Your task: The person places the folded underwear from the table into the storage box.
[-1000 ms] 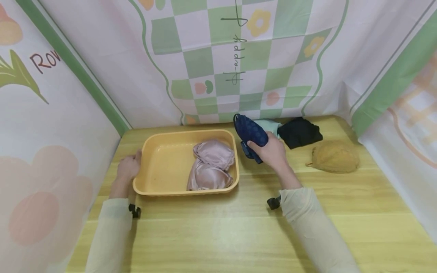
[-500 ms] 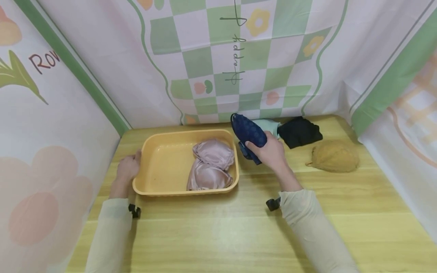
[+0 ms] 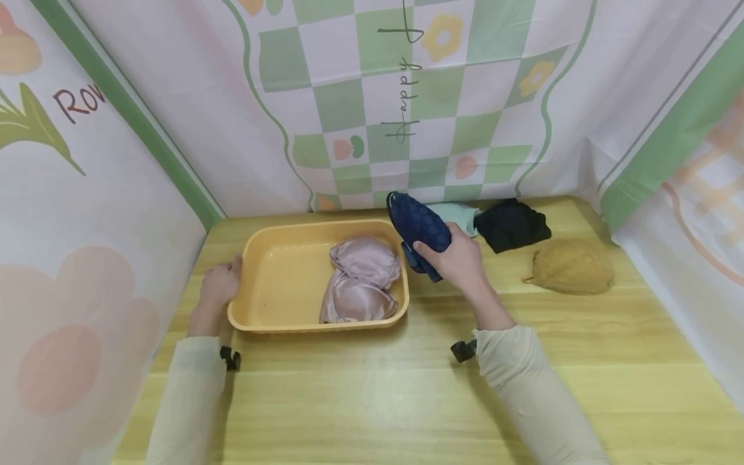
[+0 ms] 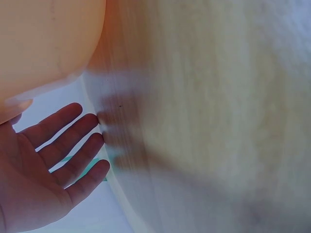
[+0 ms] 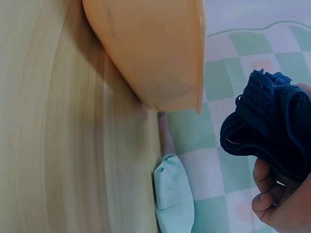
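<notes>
In the head view my right hand (image 3: 459, 258) grips a folded navy bra (image 3: 421, 223) just off the right end of a yellow plastic basin (image 3: 285, 329). The right wrist view shows the navy bra (image 5: 267, 121) raised above the table, its straps and cups bunched, fingers curled beneath. A mauve satin bra (image 3: 357, 300), folded with its cups stacked, lies in the basin's right half. At the basin's left end is my left hand (image 3: 219, 284). In the left wrist view its fingers (image 4: 73, 141) are straight and spread under the rim, the thumb at the rim.
Behind my right hand a mint green garment (image 3: 459, 214) lies against the printed backdrop (image 3: 389, 103). Right of it are a black garment (image 3: 511, 226) and a mustard bra (image 3: 572, 266). All stand on a wood-grain table (image 3: 360, 400).
My right hand has shifted slightly left with the navy bra, toward the basin's right rim. The left hand and the mauve bra stay where they were.
</notes>
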A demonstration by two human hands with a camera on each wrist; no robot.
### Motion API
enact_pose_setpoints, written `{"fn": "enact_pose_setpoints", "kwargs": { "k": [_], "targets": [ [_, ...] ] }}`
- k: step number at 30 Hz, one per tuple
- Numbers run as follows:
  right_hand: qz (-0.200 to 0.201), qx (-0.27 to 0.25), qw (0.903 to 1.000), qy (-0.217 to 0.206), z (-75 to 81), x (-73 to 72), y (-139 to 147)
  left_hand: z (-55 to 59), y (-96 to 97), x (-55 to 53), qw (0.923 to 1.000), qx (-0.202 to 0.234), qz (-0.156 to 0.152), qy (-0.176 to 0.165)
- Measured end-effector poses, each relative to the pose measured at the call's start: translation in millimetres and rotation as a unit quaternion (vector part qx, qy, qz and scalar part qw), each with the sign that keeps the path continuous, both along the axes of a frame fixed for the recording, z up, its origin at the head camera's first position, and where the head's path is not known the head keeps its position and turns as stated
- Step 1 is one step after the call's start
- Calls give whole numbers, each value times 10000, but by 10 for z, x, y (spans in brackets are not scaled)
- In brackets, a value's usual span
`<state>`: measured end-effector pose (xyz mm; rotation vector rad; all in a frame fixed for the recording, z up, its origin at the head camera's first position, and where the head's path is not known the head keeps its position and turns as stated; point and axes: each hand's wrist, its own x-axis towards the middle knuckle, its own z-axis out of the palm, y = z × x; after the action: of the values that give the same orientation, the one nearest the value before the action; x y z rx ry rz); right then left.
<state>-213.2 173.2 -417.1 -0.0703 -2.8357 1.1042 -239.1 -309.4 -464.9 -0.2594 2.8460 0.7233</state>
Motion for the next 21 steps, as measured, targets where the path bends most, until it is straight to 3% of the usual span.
{"fn": "enact_pose_setpoints", "kwargs": {
  "k": [21],
  "targets": [
    [301,-23,9995,112,128,148,-249,-6,-4,-3,9999,-44,-65,74]
  ]
}}
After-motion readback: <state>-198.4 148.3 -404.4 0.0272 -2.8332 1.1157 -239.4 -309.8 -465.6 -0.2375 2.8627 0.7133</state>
